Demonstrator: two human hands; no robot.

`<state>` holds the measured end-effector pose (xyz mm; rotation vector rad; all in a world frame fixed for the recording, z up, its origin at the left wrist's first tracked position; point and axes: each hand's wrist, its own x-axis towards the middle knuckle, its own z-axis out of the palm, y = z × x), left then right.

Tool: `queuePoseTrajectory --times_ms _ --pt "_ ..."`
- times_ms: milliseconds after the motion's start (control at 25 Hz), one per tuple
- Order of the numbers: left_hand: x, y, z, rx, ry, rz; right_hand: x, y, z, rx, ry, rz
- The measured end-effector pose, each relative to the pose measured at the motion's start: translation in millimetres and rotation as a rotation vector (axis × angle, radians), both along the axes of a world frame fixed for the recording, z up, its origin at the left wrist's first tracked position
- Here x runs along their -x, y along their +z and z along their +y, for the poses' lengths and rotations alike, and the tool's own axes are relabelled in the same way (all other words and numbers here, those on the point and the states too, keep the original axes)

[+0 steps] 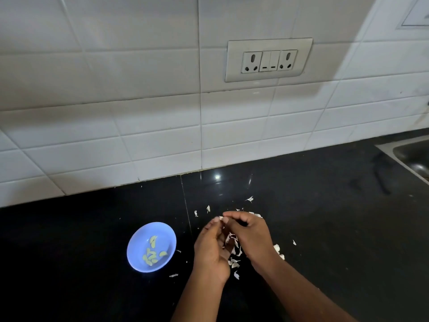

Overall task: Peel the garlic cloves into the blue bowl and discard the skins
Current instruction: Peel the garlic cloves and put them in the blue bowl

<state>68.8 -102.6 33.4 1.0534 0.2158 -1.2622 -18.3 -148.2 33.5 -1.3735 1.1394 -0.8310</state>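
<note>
We see a small pale garlic clove (221, 218) pinched between the fingertips of both hands, held above the black countertop (313, 205). The left hand (212, 248) curls its fingers up around the clove from below, palm turned inward, and the right hand (249, 233) bends its fingers over from the other side, thumb and forefinger meeting the left fingertips at the clove. How much skin remains on it we cannot tell.

Just beneath the fingers, between the two palms and wrists, lies a heap of white garlic skins (234, 248), some touching the hands; more loose flakes are scattered on the counter beyond the fingertips and on the right hand's outer side.

To the left of the left hand's knuckles, near but apart from it, sits the blue bowl (137, 249), holding several peeled yellowish cloves (152, 253) gathered toward its middle and near edge.

Farther past the fingertips rises a white tiled wall (116, 101) with a socket plate (268, 59). Well off to the right of the right hand, we make out the corner of a steel sink (412, 156).
</note>
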Motion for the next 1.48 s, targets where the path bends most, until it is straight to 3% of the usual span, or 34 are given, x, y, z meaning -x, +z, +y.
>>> queuePoseTrajectory --times_ms 160,240,400,560,800,920,1160,1320,1480 --pt "-3.5 1.8 4.4 0.048 0.002 0.194 -8.1 3.0 5.8 -0.196 0.041 -0.192" --pt "-11.8 -4.5 5.9 0.023 0.035 0.191 -10.4 6.3 6.9 -0.236 0.125 -0.206" --pt "-27.7 -19.9 9.8 -0.153 -0.014 -0.226 -17.3 7.0 -7.3 0.172 0.204 0.31" --pt "-38.4 -16.4 5.8 -0.125 -0.018 -0.405 -23.8 12.6 -32.9 0.39 0.225 0.528" --pt "-42.9 -24.7 6.9 -0.109 -0.122 -0.486 -29.2 21.4 -57.3 0.397 0.362 0.758" --pt "-47.9 -25.8 4.9 -0.098 -0.131 -0.496 -38.2 34.0 -69.3 0.385 0.296 0.772" --pt "-54.0 -27.4 5.9 -0.089 -0.078 -0.513 -41.6 -9.1 -53.9 0.338 0.382 1.043" --pt "-56.3 -23.5 7.8 -0.105 -0.093 -0.51 -40.1 -3.8 -53.2 0.319 0.362 0.956" --pt "-50.3 -21.0 8.7 -0.109 -0.173 -0.507 -38.0 17.0 -16.3 0.161 0.198 0.404"
